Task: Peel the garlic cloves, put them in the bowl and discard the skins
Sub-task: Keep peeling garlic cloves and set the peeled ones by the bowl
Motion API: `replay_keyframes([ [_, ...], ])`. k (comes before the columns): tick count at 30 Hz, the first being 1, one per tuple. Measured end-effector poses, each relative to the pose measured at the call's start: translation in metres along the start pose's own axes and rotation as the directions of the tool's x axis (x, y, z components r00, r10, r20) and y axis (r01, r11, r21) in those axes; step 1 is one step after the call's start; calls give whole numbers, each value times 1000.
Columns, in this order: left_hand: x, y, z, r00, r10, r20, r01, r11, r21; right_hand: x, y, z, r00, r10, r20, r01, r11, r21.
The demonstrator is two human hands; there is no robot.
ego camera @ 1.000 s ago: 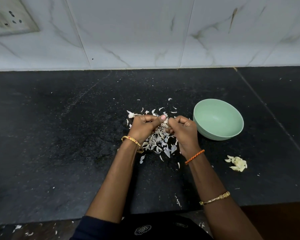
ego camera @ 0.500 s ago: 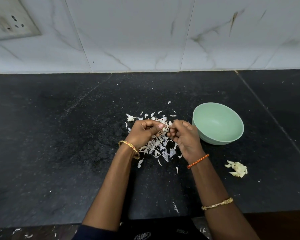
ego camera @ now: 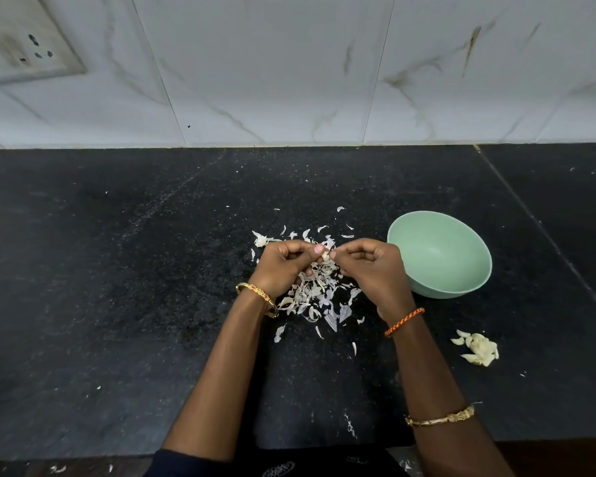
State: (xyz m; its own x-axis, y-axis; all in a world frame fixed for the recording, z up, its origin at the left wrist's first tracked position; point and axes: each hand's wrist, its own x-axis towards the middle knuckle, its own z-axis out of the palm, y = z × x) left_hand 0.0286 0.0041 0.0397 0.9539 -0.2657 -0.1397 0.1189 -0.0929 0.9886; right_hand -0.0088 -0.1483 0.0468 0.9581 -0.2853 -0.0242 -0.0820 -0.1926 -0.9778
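Here, both hands meet over the skins (ego camera: 315, 294) on the black tabletop (ego camera: 117, 287): the left hand (ego camera: 283, 266) and right hand (ego camera: 375, 266) each pinch one small garlic clove (ego camera: 325, 257) between fingertips. It is too hidden to tell which way its long axis runs. The green bowl (ego camera: 439, 254) sits just right of the right hand, tilted. Peeled cloves (ego camera: 479, 347) lie nearer, right of the right forearm, apart from the bowl.
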Motion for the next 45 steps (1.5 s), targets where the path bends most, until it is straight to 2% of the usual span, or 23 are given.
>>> replay_keyframes([
  [4, 3, 0, 2, 996, 83, -31, -81, 994, 71, 1, -2, 2, 998, -15, 67, 19, 997, -69],
  [10, 5, 0, 1, 995, 101, -26, -97, 986, 133, 4, 2, 3, 992, -57, 113, 70, 992, -108],
  [15, 4, 1, 0, 991, 134, 17, -135, 984, 119, 4, 2, 3, 993, 7, 115, -4, 1000, -29],
  [19, 4, -1, 1, 993, 99, 63, -106, 988, 116, 5, 2, 7, 993, 68, 96, -65, 997, -34],
  [22, 4, -2, 0, 993, 36, 111, -41, 998, 42, 5, 4, 11, 986, 136, 94, -138, 990, 14],
  [26, 4, -5, 3, 996, 24, 82, -23, 1000, -12, 6, 4, 13, 975, 197, 106, -202, 979, 35],
  [29, 4, -4, 6, 998, 20, 63, -19, 1000, -17, 7, 1, 13, 960, 240, 145, -257, 960, 109],
  [33, 5, -5, 7, 999, -32, 38, 33, 999, -34, 10, -4, 9, 930, 314, 189, -364, 854, 372],
  [35, 6, -6, 6, 997, -72, 29, 74, 995, -68, 11, -6, 5, 931, 311, 189, -364, 812, 456],
  [40, 7, -5, 7, 986, -165, 26, 167, 976, -140, 12, -1, 1, 959, 261, 112, -281, 922, 265],
  [45, 8, -3, 9, 977, -214, 19, 213, 955, -205, 9, 5, 1, 991, 124, 58, -131, 982, 135],
])
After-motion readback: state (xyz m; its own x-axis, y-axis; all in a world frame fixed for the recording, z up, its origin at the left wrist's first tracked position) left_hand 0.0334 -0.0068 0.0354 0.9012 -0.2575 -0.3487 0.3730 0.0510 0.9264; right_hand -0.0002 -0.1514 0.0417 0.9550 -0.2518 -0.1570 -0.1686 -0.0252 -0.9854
